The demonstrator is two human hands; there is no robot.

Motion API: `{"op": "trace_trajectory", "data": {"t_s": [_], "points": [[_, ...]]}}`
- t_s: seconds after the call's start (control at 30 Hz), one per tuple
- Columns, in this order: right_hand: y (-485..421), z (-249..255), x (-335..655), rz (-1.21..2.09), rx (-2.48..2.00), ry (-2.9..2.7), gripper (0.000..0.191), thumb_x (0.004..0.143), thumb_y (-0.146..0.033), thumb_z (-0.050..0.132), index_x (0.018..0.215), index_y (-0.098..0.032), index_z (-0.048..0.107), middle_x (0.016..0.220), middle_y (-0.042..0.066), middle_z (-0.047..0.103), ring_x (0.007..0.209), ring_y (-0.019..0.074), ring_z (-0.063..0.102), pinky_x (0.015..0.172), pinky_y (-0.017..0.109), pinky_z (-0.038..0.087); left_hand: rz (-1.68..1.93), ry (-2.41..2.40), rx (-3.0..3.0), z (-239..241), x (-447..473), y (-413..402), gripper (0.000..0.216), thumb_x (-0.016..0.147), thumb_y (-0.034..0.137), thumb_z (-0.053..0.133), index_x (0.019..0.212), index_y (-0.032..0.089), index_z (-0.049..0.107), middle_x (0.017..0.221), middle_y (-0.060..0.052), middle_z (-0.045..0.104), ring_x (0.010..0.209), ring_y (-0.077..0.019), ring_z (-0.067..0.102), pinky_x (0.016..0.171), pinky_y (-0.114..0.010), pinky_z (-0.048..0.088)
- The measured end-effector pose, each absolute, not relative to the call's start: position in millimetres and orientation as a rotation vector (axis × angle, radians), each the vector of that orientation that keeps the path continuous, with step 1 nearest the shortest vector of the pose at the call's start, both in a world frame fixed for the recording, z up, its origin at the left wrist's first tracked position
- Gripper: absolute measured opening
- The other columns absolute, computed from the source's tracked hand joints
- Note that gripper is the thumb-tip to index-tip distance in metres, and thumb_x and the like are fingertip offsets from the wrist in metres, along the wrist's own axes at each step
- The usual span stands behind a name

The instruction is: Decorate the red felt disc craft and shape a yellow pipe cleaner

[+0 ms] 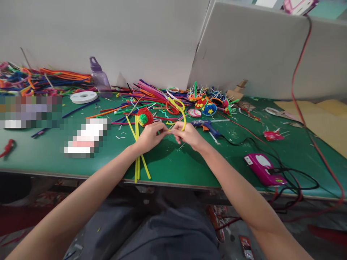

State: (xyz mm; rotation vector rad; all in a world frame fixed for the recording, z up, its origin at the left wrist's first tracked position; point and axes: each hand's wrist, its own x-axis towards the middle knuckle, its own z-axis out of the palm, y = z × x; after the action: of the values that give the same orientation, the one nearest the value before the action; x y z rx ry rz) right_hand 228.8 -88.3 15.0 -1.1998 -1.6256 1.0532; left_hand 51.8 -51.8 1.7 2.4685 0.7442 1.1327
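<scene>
Over the green table my left hand (152, 136) and my right hand (187, 135) meet fingertip to fingertip. Both are closed in a pinch on a yellow pipe cleaner (184, 115), which loops up and back above the right hand. Under and beside the left wrist lie several straight yellow pipe cleaners (137, 162). Just behind the left hand sits a round red piece (145, 116) with a green and yellow centre. To the right of my right hand rests a blue glue gun (207, 127). The exact spot where the fingertips join is partly hidden.
Bundles of coloured pipe cleaners (148, 92) line the back. A purple bottle (100, 77), a white tape roll (84, 96) and finished flower pieces (208, 108) stand among them. At right are a magenta power strip (264, 169), a hanging red cable (298, 79) and cardboard (320, 119).
</scene>
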Motion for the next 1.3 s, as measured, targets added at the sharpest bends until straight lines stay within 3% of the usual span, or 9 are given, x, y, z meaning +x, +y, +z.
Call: {"op": "trace_trajectory", "data": {"t_s": [0.17,0.37,0.47,0.57,0.67,0.73,0.93,1.17,1.3], "points": [[-90,16,232,0.422,-1.137,-2.002,0.014,0.088,-0.023,0.051,0.074,-0.020,0.054,0.065,-0.002,0.057,0.058,0.0113,0.049,0.059,0.025,0.036,0.808,0.674,1.839,6,48,-47,0.026,0.081,0.037,0.062,0.069,0.015,0.056,0.054,0.002,0.050,0.045,-0.0068,0.044,0.042,-0.020,0.034],[-96,15,230,0.139,-1.086,-2.160,0.013,0.087,-0.017,0.045,0.079,-0.020,0.056,0.082,0.005,0.062,0.082,0.0182,0.055,0.069,0.028,0.037,0.639,0.636,1.521,10,44,-45,0.024,0.078,0.036,0.064,0.071,0.014,0.058,0.061,0.000,0.054,0.049,-0.0062,0.047,0.043,-0.018,0.036],[-95,12,225,0.261,-1.194,-1.986,0.013,0.087,-0.023,0.047,0.077,-0.020,0.054,0.070,0.002,0.059,0.066,0.0153,0.054,0.062,0.027,0.037,0.912,0.734,1.775,9,46,-47,0.022,0.078,0.035,0.064,0.082,0.014,0.061,0.060,0.002,0.054,0.046,-0.0064,0.045,0.042,-0.019,0.034],[-90,10,219,0.749,-1.243,-1.672,0.015,0.084,-0.031,0.050,0.073,-0.021,0.049,0.051,-0.005,0.049,0.043,0.0102,0.045,0.048,0.024,0.034,1.115,0.792,2.134,7,47,-48,0.017,0.076,0.030,0.068,0.083,0.015,0.064,0.076,-0.003,0.061,0.066,-0.0107,0.056,0.052,-0.019,0.041],[-87,11,215,1.230,-1.176,-1.411,0.021,0.078,-0.037,0.056,0.069,-0.021,0.044,0.040,-0.010,0.041,0.033,0.0079,0.037,0.038,0.021,0.028,1.164,0.749,2.356,5,44,-48,0.013,0.082,0.027,0.062,0.089,0.017,0.065,0.079,-0.003,0.062,0.069,-0.0111,0.056,0.056,-0.020,0.043],[-87,12,213,1.369,-1.132,-1.329,0.025,0.074,-0.039,0.061,0.069,-0.020,0.044,0.040,-0.011,0.041,0.032,0.0067,0.036,0.035,0.020,0.025,1.160,0.751,2.396,4,42,-47,0.013,0.084,0.029,0.060,0.087,0.017,0.064,0.077,-0.003,0.063,0.066,-0.0107,0.055,0.057,-0.021,0.043],[-86,16,213,1.349,-1.073,-1.377,0.026,0.073,-0.037,0.063,0.068,-0.020,0.044,0.040,-0.011,0.041,0.032,0.0057,0.036,0.036,0.019,0.025,1.052,0.794,2.359,13,41,-53,0.020,0.087,0.032,0.053,0.080,0.016,0.062,0.069,-0.002,0.060,0.061,-0.0114,0.053,0.056,-0.022,0.041],[-87,19,219,1.057,-1.049,-1.719,0.021,0.084,-0.034,0.053,0.069,-0.021,0.049,0.045,-0.008,0.041,0.038,0.0082,0.038,0.042,0.022,0.030,0.665,0.795,1.794,22,41,-55,0.036,0.080,0.050,0.056,0.071,0.015,0.055,0.053,0.004,0.048,0.044,-0.0089,0.044,0.042,-0.021,0.033],[-89,23,219,1.193,-0.994,-1.620,0.023,0.083,-0.039,0.056,0.071,-0.021,0.047,0.046,-0.009,0.042,0.038,0.0084,0.040,0.042,0.022,0.031,0.718,0.797,1.829,20,37,-54,0.034,0.082,0.048,0.054,0.072,0.016,0.055,0.056,0.002,0.052,0.048,-0.0104,0.048,0.043,-0.022,0.037]]}}
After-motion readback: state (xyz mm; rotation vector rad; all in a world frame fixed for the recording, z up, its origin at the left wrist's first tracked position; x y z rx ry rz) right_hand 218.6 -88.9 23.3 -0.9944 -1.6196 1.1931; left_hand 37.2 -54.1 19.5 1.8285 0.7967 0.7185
